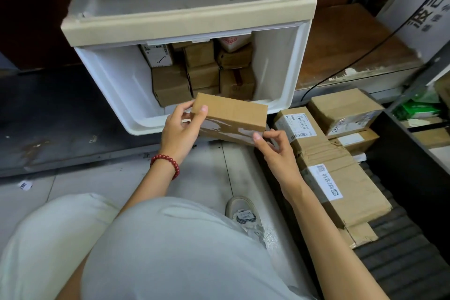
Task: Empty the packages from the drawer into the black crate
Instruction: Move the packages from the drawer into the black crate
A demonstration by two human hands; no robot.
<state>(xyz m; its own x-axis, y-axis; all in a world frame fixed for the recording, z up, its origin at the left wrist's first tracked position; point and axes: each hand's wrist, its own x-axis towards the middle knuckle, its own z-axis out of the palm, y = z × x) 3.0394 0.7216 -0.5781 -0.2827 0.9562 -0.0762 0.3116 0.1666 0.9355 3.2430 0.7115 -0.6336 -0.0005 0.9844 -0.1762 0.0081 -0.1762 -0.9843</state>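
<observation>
Head view, the only one available. I am watching a person crouching in front of a pulled-out white drawer (117,85), and I am recording the following.

Both hands are holding one cardboard package (231,114) in the air, just in front of the drawer's front lip. The left hand (180,126) is gripping the package's left end, thumb lying on the top face. The right hand (275,151) is pinching the lower right corner between thumb and fingers.

The package's long axis is running left to right and dipping slightly toward the right. The black crate (399,265) is lying to the right of the hands, so the right hand is the nearer one and the package's right end is already pointing toward it.

Regarding room: the stacked packages (341,185) in the crate are occupying its left and far parts, while the ribbed bottom nearer the person is showing bare. I am judging that bare strip to be the easier landing place. The drawer's lip is sitting close behind the held package; the way rightward is looking unobstructed.

The remaining packages (202,70) are crowding the rear of the drawer, so I am judging the task well short of finished.
</observation>
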